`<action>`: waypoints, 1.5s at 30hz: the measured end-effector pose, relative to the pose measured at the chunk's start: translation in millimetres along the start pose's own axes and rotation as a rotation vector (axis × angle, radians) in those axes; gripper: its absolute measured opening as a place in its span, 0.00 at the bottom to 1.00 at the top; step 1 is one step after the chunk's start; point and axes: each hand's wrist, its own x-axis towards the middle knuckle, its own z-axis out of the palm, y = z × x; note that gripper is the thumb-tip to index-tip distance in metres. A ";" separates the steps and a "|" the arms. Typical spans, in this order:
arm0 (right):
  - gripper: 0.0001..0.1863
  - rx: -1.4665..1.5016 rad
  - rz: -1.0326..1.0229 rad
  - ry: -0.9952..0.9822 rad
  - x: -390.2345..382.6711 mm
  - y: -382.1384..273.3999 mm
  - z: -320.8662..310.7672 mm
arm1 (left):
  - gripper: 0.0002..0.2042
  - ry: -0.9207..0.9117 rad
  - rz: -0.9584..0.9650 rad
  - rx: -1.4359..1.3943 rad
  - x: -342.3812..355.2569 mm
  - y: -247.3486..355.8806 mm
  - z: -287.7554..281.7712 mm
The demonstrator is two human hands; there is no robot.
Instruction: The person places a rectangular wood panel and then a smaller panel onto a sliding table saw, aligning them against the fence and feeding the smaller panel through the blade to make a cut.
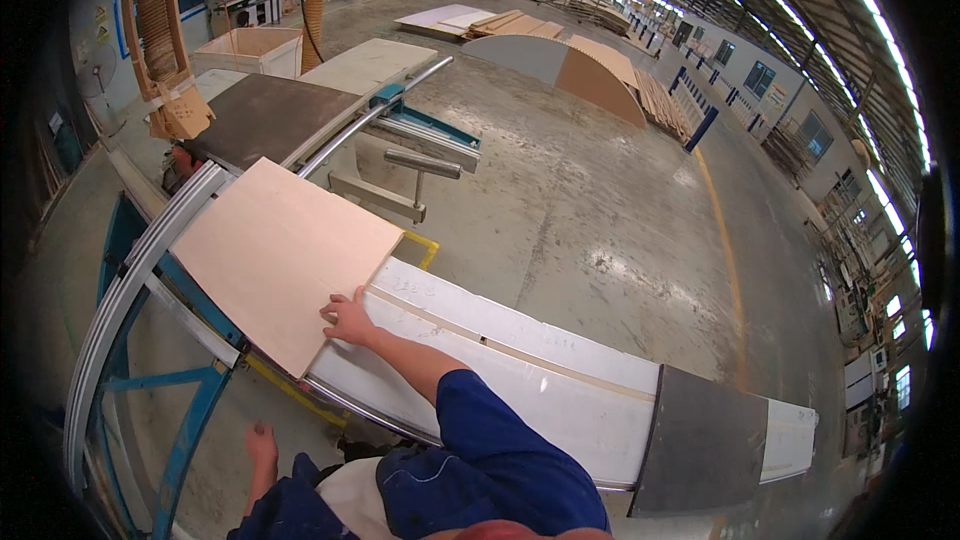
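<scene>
A pale, flat wooden board (285,255) lies on a saw-like machine's table, between a metal rail on the left and a long white sliding surface (530,380) on the right. My right hand (347,320) grips the board's right edge, its fingers curled over the top. Lower down, my left hand (262,445) hangs near my body, apart from the board. Its fingers are loosely curled, and I see nothing in them.
A curved aluminium rail (120,280) on a blue frame (185,430) runs along the left. Beyond the board are a dark machine top (270,120) and a metal bar (375,120). A dark panel (700,445) covers part of the sliding surface. Stacked boards (605,75) lie farther off.
</scene>
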 end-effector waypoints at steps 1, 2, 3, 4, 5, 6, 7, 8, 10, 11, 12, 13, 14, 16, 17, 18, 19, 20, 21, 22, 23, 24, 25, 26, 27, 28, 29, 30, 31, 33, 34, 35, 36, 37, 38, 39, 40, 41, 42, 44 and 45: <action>0.27 0.018 -0.024 0.021 2.7 2.5 0.4 | 0.24 0.033 0.052 -0.082 9.5 23.5 9.6; 0.27 0.032 -0.031 0.024 6.1 5.0 1.5 | 0.28 0.045 0.076 -0.156 18.0 48.8 19.0; 0.27 0.026 -0.014 0.009 8.6 6.8 2.9 | 0.31 0.058 0.161 -0.179 22.9 73.6 25.3; 0.26 0.046 -0.042 0.043 12.1 8.4 5.2 | 0.34 0.076 0.262 -0.213 28.1 97.1 29.9; 0.26 0.046 -0.047 0.064 14.5 9.0 7.3 | 0.36 0.053 0.275 -0.163 29.8 119.2 32.3; 0.26 0.025 -0.020 0.061 17.5 9.2 9.7 | 0.39 0.037 0.305 -0.125 30.1 139.0 34.1; 0.26 0.060 -0.058 0.107 19.7 8.7 12.5 | 0.40 -0.001 0.316 -0.114 29.2 155.7 35.3; 0.25 0.072 -0.065 0.130 22.3 8.3 14.4 | 0.42 -0.037 0.329 -0.105 28.3 170.4 37.4; 0.25 0.091 -0.068 0.136 27.0 7.4 17.7 | 0.45 -0.111 0.306 -0.087 26.7 190.1 40.2; 0.25 0.098 -0.064 0.124 29.7 7.4 18.4 | 0.47 -0.147 0.275 -0.078 26.8 196.6 42.2; 0.25 0.081 -0.034 0.099 32.3 7.4 18.6 | 0.48 -0.183 0.243 -0.068 27.5 200.4 43.2; 0.25 0.107 -0.071 0.126 34.9 7.9 18.3 | 0.49 -0.182 0.253 -0.060 28.7 202.2 43.8; 0.24 0.107 -0.082 0.142 37.6 8.4 17.8 | 0.49 -0.180 0.264 -0.052 30.8 203.3 45.0; 0.24 0.107 -0.090 0.154 42.2 9.8 15.9 | 0.49 -0.184 0.282 -0.038 34.6 202.5 46.9; 0.24 0.107 -0.087 0.150 44.1 10.5 14.7 | 0.49 -0.190 0.290 -0.033 36.2 201.5 48.3; 0.24 0.089 -0.051 0.108 45.7 11.4 13.3 | 0.49 -0.196 0.291 -0.037 37.5 200.6 50.1; 0.24 0.107 -0.075 0.129 47.2 12.1 11.9 | 0.48 -0.187 0.302 -0.022 38.9 199.6 52.5; 0.23 0.106 -0.069 0.110 48.2 12.9 10.0 | 0.48 -0.176 0.306 -0.018 39.5 199.1 55.4; 0.23 0.091 -0.039 0.070 49.9 13.4 8.6 | 0.47 -0.169 0.304 -0.030 41.4 198.4 58.3; 0.23 0.094 -0.061 0.090 50.4 13.5 6.7 | 0.46 -0.141 0.318 -0.015 42.2 198.2 61.0; 0.24 0.083 -0.061 0.090 51.7 13.6 4.9 | 0.45 -0.115 0.329 -0.016 44.1 198.1 63.4; 0.24 0.061 -0.035 0.080 52.5 13.3 3.2 | 0.44 -0.099 0.326 -0.029 45.9 198.3 65.2; 0.24 0.068 -0.050 0.078 53.6 12.9 1.6 | 0.43 -0.070 0.345 -0.012 48.2 198.5 66.1; 0.24 0.065 -0.039 0.066 54.7 12.4 0.3 | 0.41 -0.051 0.350 -0.008 50.7 199.0 66.2; 0.24 0.057 -0.009 0.030 55.4 12.1 -1.1 | 0.40 -0.043 0.339 -0.004 52.7 200.1 66.1; 0.24 0.066 -0.028 0.049 56.7 11.9 -2.0 | 0.40 -0.038 0.352 -0.004 54.2 200.8 65.3; 0.24 0.071 -0.028 0.044 57.5 11.8 -2.9 | 0.40 -0.045 0.348 -0.006 55.2 202.0 64.0; 0.24 0.074 -0.009 0.019 58.6 12.2 -3.6 | 0.40 -0.044 0.337 -0.017 56.1 203.5 63.2; 0.24 0.076 -0.029 0.049 59.2 12.9 -4.3 | 0.40 -0.045 0.334 0.010 55.9 205.6 62.4; 0.24 0.069 -0.012 0.050 60.6 15.1 -5.0 | 0.41 -0.031 0.313 0.046 55.4 210.6 62.3; 0.24 0.082 -0.037 0.072 61.2 16.5 -5.1 | 0.41 -0.015 0.310 0.075 54.9 213.3 62.8; 0.24 0.086 -0.042 0.075 61.7 17.8 -5.0 | 0.41 0.001 0.307 0.102 54.2 215.8 63.5; 0.24 0.083 -0.022 0.059 62.1 19.2 -4.9 | 0.41 0.007 0.286 0.125 53.3 218.2 64.5; 0.24 0.091 -0.050 0.080 62.7 20.2 -4.3 | 0.41 0.016 0.296 0.148 52.8 219.9 65.5; 0.24 0.092 -0.053 0.081 63.2 21.3 -4.3 | 0.42 0.015 0.288 0.164 52.1 221.8 66.8; 0.24 0.074 -0.023 0.053 64.0 22.2 -4.1 | 0.42 0.025 0.285 0.173 51.8 223.0 68.3; 0.24 0.087 -0.047 0.061 64.8 22.7 -4.5 | 0.42 0.021 0.275 0.174 51.1 224.1 70.1; 0.24 0.082 -0.040 0.040 65.7 22.9 -5.1 | 0.42 0.028 0.269 0.167 50.6 224.9 71.9; 0.24 0.067 -0.015 0.006 66.5 22.5 -6.0 | 0.42 0.034 0.259 0.155 50.4 225.4 73.8; 0.23 0.064 -0.035 0.017 67.2 20.9 -8.4 | 0.42 0.057 0.257 0.157 49.5 226.0 78.5; 0.23 0.043 -0.007 -0.017 66.6 19.7 -10.1 | 0.42 0.070 0.263 0.144 48.9 226.6 81.4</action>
